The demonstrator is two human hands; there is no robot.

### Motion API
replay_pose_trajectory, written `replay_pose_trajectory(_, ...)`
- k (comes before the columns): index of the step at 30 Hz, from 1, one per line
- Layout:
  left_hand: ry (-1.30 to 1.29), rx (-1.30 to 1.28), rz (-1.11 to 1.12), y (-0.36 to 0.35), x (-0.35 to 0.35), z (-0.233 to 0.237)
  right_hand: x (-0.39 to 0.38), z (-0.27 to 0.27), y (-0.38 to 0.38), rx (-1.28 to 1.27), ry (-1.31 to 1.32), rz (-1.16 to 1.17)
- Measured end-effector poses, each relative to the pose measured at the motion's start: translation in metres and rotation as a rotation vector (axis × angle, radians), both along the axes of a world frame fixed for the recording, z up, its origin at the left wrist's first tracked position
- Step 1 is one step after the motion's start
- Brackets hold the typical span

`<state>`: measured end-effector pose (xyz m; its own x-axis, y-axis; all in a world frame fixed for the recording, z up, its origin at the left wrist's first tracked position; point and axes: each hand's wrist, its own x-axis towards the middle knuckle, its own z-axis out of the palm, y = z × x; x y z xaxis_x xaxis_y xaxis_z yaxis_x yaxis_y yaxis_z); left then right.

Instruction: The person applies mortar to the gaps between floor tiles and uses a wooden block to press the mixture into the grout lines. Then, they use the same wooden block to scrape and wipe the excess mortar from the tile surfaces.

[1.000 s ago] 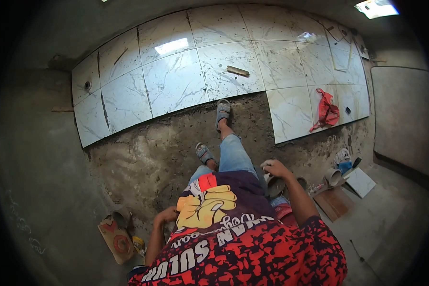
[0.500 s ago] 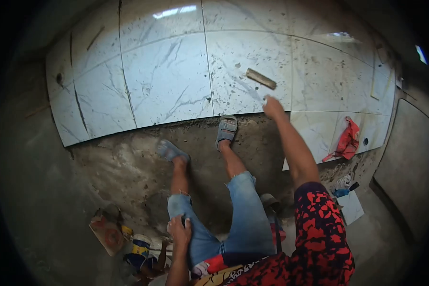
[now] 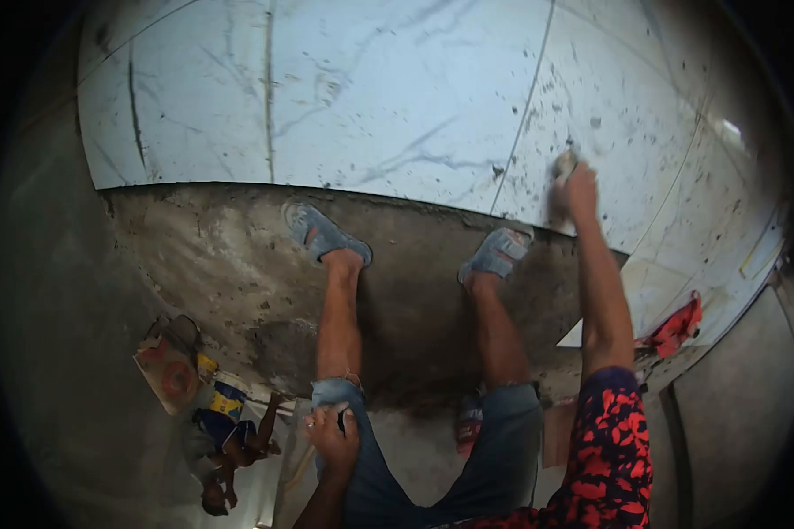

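Note:
My right hand (image 3: 580,192) is closed round a short tan piece of wood (image 3: 565,164), smeared by motion, low over a white marble-patterned tile (image 3: 622,132) with grey mortar specks. My left hand (image 3: 333,436) rests on my left thigh in blue denim shorts (image 3: 366,463), its fingers bent. A small dark thing shows between its thumb and fingers; I cannot tell what it is. My sandalled feet stand on the bare rough floor (image 3: 415,273), just short of the tile edge.
A red cloth or bag (image 3: 677,326) lies on the tiles at right. Behind me, at lower left, are a person (image 3: 229,441), a printed cardboard box (image 3: 169,375) and a yellow-and-blue bag (image 3: 227,403). A red container (image 3: 469,428) stands between my legs.
The view has shifted left and my feet are farther apart. The wood that lay on the tile is now in my right hand. The pale blade-like thing by that hand no longer shows.

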<state>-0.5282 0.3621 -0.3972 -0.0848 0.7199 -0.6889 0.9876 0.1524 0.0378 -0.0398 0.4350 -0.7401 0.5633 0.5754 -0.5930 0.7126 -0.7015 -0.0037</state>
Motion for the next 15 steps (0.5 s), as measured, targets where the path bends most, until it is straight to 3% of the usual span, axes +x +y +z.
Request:
replay_pose_trajectory(3,-0.001,0.036,-0.043,0.035,-0.013,0.005,-0.065,0.049,0.016,0.231,0.190,0.047)
replay_pose_trajectory(7,-0.097,0.097,-0.027,0.094,-0.040,0.009,-0.128,0.168,0.076,0.079,0.297,-0.054)
replay_pose_trajectory(11,-0.229,0.046,-0.024,0.137,-0.071,0.006,-0.145,0.249,0.127,0.214,0.228,-0.029)
replay_pose_trajectory(15,-0.209,-0.036,0.088,0.161,-0.086,-0.004,-0.141,0.294,0.183,0.217,0.198,-0.111)
